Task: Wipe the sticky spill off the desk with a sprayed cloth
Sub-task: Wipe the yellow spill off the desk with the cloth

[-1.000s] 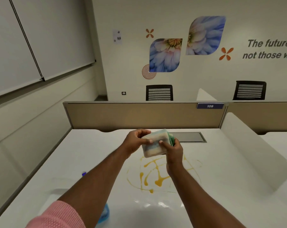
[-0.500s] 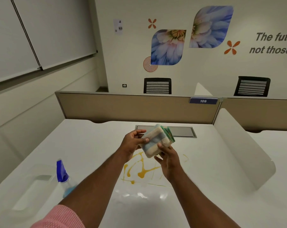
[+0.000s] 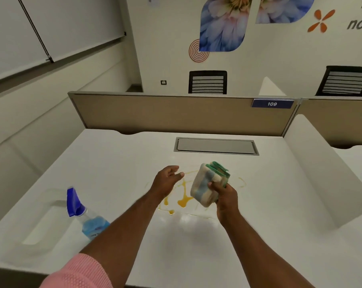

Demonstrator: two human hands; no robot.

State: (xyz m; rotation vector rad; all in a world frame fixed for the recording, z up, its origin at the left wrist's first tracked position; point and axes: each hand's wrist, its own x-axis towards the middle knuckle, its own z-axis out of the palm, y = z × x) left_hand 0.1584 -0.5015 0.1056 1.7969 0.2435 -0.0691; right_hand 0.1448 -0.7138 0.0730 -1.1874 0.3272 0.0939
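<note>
A folded cloth, cream with blue and green stripes, is gripped in my right hand above the white desk. My left hand hovers just left of the cloth, fingers apart and holding nothing. Under both hands lies a yellow-orange sticky spill, partly hidden by them. A spray bottle with a blue trigger head and blue liquid stands on the desk to the left, partly behind my left forearm.
A clear plastic tray sits at the desk's left edge beside the bottle. A grey cable flap is set into the desk's rear. A tan partition closes the back and a white divider the right side.
My left hand has let go of the cloth and moved left; the right hand alone holds it now. The view has tilted down, bringing the spray bottle fully into sight.
</note>
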